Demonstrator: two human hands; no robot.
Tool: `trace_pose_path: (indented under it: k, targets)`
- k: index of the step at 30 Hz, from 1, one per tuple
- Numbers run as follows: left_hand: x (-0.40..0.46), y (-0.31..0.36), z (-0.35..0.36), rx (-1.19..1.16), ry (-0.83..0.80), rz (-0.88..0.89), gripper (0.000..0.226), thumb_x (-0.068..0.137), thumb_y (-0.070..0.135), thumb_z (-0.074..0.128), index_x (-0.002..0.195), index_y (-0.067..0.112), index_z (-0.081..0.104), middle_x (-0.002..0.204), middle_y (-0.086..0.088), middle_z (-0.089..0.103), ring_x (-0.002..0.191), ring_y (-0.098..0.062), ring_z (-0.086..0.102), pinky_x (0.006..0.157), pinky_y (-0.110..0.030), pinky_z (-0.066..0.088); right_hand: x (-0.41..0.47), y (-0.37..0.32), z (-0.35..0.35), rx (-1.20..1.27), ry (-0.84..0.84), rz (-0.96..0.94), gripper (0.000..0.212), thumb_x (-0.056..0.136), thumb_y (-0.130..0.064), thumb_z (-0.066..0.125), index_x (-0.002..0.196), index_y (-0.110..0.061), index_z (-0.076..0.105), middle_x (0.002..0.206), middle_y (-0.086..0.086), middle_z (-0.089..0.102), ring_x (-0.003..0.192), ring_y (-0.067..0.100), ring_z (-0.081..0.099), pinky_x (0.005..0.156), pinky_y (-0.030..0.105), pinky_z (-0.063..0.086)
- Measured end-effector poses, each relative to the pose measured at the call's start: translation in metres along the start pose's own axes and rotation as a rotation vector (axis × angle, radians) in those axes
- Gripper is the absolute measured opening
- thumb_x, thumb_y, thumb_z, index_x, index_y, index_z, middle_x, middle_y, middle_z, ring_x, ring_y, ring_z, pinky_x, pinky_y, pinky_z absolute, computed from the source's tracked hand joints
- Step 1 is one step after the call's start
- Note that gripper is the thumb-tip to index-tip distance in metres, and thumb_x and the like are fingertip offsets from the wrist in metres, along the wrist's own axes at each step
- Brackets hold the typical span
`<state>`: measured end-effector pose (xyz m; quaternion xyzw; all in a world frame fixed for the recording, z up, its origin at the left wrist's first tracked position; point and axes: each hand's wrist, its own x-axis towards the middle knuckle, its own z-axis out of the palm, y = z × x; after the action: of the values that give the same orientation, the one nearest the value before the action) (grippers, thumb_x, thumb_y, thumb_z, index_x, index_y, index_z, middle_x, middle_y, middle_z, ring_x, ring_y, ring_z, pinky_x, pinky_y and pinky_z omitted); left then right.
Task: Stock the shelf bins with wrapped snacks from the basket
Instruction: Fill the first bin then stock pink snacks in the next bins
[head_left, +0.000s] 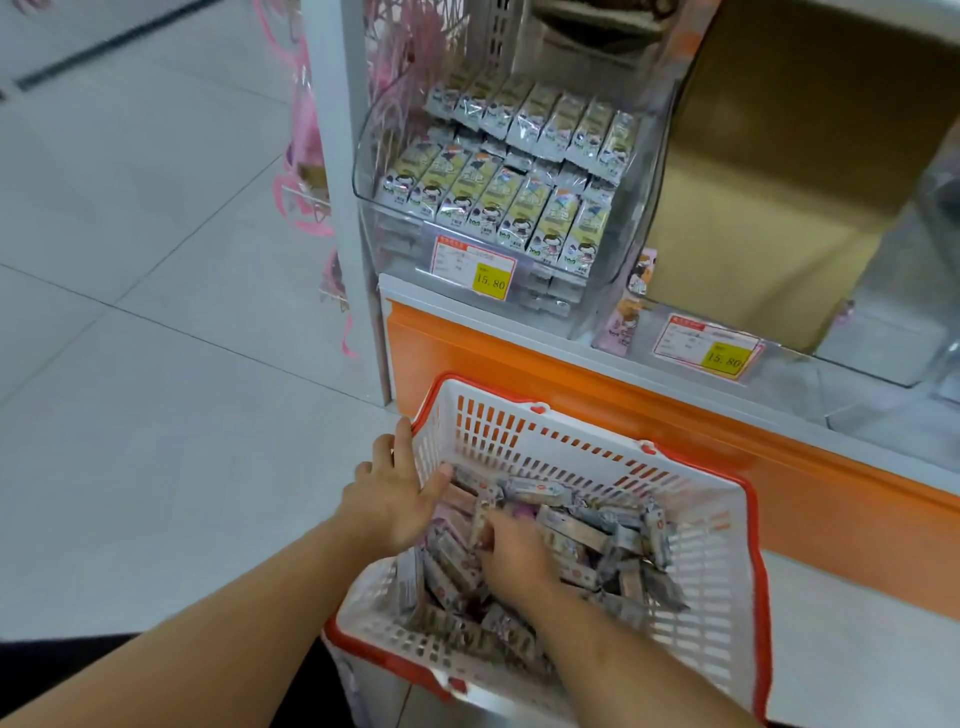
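Head view: left hand (390, 499) grasps the basket (727, 561) rim; right hand (514, 558) digs into wrapped snacks (582, 530) inside, its grip impossible to tell. Shelf bin (498, 208) above holds packets.

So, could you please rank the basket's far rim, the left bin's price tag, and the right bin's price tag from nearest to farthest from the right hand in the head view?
From the right hand, down among the wrapped snacks:
1. Basket's far rim, just ahead of the hand.
2. Right bin's price tag, up and to the right on the shelf edge.
3. Left bin's price tag, higher up, on the filled clear bin.
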<state>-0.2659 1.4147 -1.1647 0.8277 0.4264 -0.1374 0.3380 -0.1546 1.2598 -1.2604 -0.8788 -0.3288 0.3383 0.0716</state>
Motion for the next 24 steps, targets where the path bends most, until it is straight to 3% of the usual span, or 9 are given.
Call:
trace_pose_path:
  k: [2,4,7,9,15,17,20,22,24]
  targets:
    - [-0.001,0.002,-0.001,0.010,-0.011,-0.007,0.086,0.102,0.067,0.027,0.163,0.023,-0.016,0.169,-0.007,0.009,0.149,-0.044,0.026,0.119,-0.057,0.029,-0.003,-0.003,0.000,0.013,-0.021,0.008,0.023,0.093,-0.019,0.057,0.083,-0.032,0.039,0.107,0.010,0.062,0.092,0.028,0.052,0.072,0.039,0.047]
    - [-0.001,0.003,-0.001,0.022,-0.014,-0.014,0.087,0.101,0.069,0.026,0.162,0.023,-0.016,0.170,-0.007,0.008,0.150,-0.043,0.025,0.119,-0.057,0.029,0.001,-0.003,0.001,0.059,0.006,0.032,0.009,0.098,-0.037,0.055,0.092,-0.031,0.050,0.108,0.007,0.063,0.097,0.030,0.060,0.077,0.043,0.055]
    - [0.001,0.002,0.000,0.040,-0.004,-0.010,0.087,0.101,0.070,0.025,0.162,0.023,-0.015,0.170,-0.007,0.009,0.149,-0.043,0.027,0.118,-0.057,0.031,0.016,-0.006,0.003,0.102,0.058,0.171,0.078,0.092,-0.077,0.051,0.137,-0.014,0.046,0.128,0.012,0.061,0.115,0.034,0.063,0.083,0.039,0.053]
    - [0.003,0.000,0.003,0.043,0.001,-0.016,0.087,0.100,0.070,0.025,0.162,0.023,-0.015,0.169,-0.007,0.010,0.149,-0.042,0.028,0.118,-0.056,0.032,0.023,-0.009,0.006,0.080,0.066,0.219,0.089,0.087,-0.083,0.052,0.140,-0.012,0.041,0.126,0.014,0.065,0.111,0.034,0.066,0.083,0.041,0.056]
    - [0.005,0.000,0.003,0.067,-0.014,-0.026,0.087,0.100,0.071,0.025,0.162,0.024,-0.013,0.169,-0.008,0.011,0.150,-0.042,0.027,0.119,-0.058,0.032,0.014,-0.012,-0.010,0.249,0.031,0.180,0.044,0.091,-0.046,0.072,0.122,-0.023,0.051,0.109,0.000,0.066,0.101,0.025,0.066,0.078,0.041,0.058]
    - [0.004,0.002,0.000,0.074,-0.023,-0.047,0.086,0.100,0.071,0.025,0.162,0.025,-0.014,0.171,-0.009,0.007,0.152,-0.041,0.022,0.121,-0.058,0.026,0.002,-0.012,-0.037,0.326,0.002,0.090,0.041,0.088,-0.038,0.079,0.121,-0.028,0.057,0.115,-0.009,0.064,0.109,0.017,0.063,0.079,0.034,0.056]
    - [-0.007,0.010,-0.009,0.094,0.061,-0.071,0.083,0.103,0.067,0.025,0.164,0.023,-0.011,0.172,-0.013,0.005,0.156,-0.039,0.014,0.124,-0.056,0.016,-0.024,-0.011,-0.095,0.274,-0.032,-0.081,0.052,0.084,-0.010,0.079,0.121,-0.038,0.058,0.118,-0.019,0.062,0.112,0.007,0.063,0.088,0.033,0.061]
    - [-0.017,0.029,-0.025,0.018,0.159,0.010,0.077,0.105,0.062,0.029,0.164,0.020,0.007,0.168,-0.015,0.017,0.153,-0.037,0.022,0.123,-0.053,0.021,-0.049,-0.015,-0.143,0.191,-0.048,-0.206,0.064,0.085,-0.001,0.074,0.131,-0.041,0.054,0.121,-0.022,0.061,0.092,-0.001,0.065,0.074,0.029,0.061]
    - [-0.031,0.059,-0.054,-0.128,0.074,0.148,0.063,0.105,0.059,0.036,0.151,0.017,0.044,0.153,-0.014,0.047,0.137,-0.030,0.048,0.115,-0.046,0.037,-0.075,-0.023,-0.187,0.094,-0.017,-0.318,0.072,0.088,0.001,0.066,0.142,-0.042,0.047,0.125,-0.023,0.060,0.081,-0.002,0.061,0.065,0.022,0.051]
